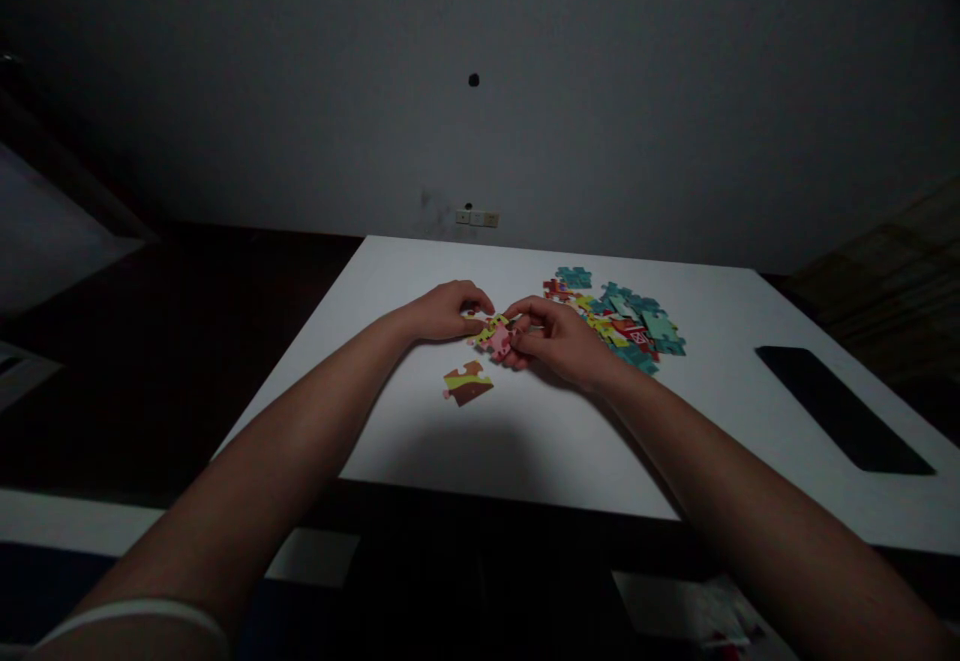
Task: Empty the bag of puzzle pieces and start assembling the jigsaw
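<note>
Pink and yellow-green jigsaw puzzle pieces (496, 338) are between my two hands over the white table. My left hand (448, 311) grips their left side, thumb and fingertips at the edge. From the right, my right hand (553, 337) pinches the pink part between thumb and fingers. Whether the pieces are fully joined I cannot tell, as fingers cover parts of them. Just in front lies a brown and green puzzle piece (468, 383), apart from both hands. Beyond my right hand spreads a pile of puzzle pieces (634, 326), teal, yellow and red.
The white table (420, 441) has its front edge near me and its back edge by the grey wall. A black flat rectangular object (840, 407) lies on the right side. A wall socket strip (477, 218) sits above the table's back edge.
</note>
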A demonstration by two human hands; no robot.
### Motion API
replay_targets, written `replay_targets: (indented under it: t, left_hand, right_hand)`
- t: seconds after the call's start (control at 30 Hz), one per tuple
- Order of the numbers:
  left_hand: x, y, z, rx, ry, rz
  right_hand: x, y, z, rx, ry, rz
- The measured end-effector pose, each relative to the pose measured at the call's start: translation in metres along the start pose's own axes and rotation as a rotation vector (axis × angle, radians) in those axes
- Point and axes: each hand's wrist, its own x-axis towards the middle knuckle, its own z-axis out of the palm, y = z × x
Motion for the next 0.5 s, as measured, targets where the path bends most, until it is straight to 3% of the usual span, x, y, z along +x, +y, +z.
replay_targets:
  t: [0.17, 0.33, 0.5]
  left_hand:
    - [0.000, 0.006, -0.001, -0.068, 0.068, -0.054]
    - [0.003, 0.011, -0.005, -0.370, 0.186, -0.104]
    - [0.001, 0.015, -0.009, -0.641, 0.053, -0.118]
  right_hand:
    - [0.004, 0.005, -0.003, -0.008, 0.044, 0.014]
    - [0.007, 0.007, -0.006, -0.048, 0.159, 0.006]
    - [0.005, 0.005, -0.007, -0.092, 0.151, 0.035]
